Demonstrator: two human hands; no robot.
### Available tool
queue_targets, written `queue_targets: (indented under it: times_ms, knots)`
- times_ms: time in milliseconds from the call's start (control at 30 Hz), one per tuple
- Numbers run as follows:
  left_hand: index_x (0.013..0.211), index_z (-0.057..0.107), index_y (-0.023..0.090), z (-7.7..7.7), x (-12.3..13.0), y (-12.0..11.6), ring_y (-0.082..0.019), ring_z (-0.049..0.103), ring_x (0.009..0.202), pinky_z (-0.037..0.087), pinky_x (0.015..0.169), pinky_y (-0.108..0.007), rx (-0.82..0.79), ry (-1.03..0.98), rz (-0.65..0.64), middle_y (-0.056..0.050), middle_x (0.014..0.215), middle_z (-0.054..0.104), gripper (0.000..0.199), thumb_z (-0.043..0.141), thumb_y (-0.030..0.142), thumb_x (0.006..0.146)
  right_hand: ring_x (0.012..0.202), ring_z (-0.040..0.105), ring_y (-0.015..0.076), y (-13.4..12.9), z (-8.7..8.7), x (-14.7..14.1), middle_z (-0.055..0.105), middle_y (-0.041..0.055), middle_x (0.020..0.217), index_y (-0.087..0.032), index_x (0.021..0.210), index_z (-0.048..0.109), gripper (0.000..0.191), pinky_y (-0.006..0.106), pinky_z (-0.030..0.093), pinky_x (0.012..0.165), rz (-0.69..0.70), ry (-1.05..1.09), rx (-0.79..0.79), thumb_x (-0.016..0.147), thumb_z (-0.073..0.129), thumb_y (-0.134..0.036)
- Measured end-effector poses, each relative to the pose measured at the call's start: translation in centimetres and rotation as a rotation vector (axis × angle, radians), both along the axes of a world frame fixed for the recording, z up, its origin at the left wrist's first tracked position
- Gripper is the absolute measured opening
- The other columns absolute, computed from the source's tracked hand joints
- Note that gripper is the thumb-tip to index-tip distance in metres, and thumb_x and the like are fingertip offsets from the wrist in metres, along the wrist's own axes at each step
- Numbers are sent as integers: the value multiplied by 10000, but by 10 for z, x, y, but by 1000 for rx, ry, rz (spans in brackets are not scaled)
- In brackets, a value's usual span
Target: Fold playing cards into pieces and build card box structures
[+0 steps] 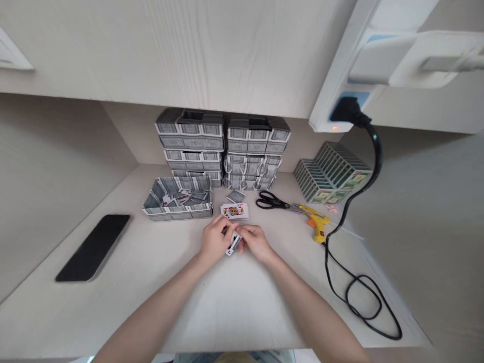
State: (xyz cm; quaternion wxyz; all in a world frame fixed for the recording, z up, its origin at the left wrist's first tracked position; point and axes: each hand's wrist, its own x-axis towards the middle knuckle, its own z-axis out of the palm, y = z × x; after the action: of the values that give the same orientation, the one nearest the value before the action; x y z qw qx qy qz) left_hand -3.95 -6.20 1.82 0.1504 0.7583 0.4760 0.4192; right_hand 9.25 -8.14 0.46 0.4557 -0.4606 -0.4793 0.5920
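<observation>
Between my two hands, low over the table, is a playing card (233,244) with black marks, held at a slant. My left hand (216,238) grips its left side with fingers closed. From the other side my right hand (256,243) pinches its upper right edge; the fingertips partly hide the card. Just beyond my hands lies a face-up stack of playing cards (242,210), a red-suited court card on top. Behind that stack lie a few grey-backed card pieces (236,196). To the left stands an open box made of cards (177,216), with loose folded cards inside.
Stacked card-built boxes (192,136) line the back wall. Black-handled scissors (270,200) and a yellow glue gun (320,227) lie right, its black cord (350,302) looping forward. Green card boxes (333,171) stand back right. A phone (94,247) lies left. A power strip (340,75) hangs overhead.
</observation>
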Motion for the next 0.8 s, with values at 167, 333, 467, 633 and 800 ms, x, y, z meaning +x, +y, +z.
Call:
queue_targets:
  times_ms: [167,333,467,633,800]
  knots:
    - [628,541,175,-1,-3,-3,-116,506,620,371,590,-228,144,173,-21,-10,628,520,239,451,286,820,323,489,102,-1,4,-2,537,-32,382,-150,613,540,331,205,356,360,21,3,-6,740,508,-454]
    - [664,577,175,-2,-5,-6,-127,531,649,395,613,-239,246,207,-95,-38,664,563,215,448,250,819,291,463,92,-1,4,-3,507,-75,414,-175,723,501,285,195,326,316,-6,132,0,681,589,-443]
    - [673,583,186,-1,-4,-9,-139,541,685,409,651,-256,233,117,-150,-43,677,576,181,474,247,804,282,452,94,-1,0,-1,493,-75,402,-182,667,465,302,199,313,304,-19,128,-13,663,608,-448]
    - [655,528,173,0,0,-8,-117,506,649,390,616,-230,98,-80,-56,-11,656,520,156,499,237,794,327,489,97,-1,7,2,550,-41,414,-168,665,490,310,204,368,372,-3,154,-18,672,613,-452]
    - [614,467,173,-1,2,-4,-110,472,635,366,602,-221,28,-138,25,9,635,472,203,495,259,796,354,525,104,0,12,4,585,-24,435,-152,707,520,310,204,395,397,12,187,-26,664,627,-439]
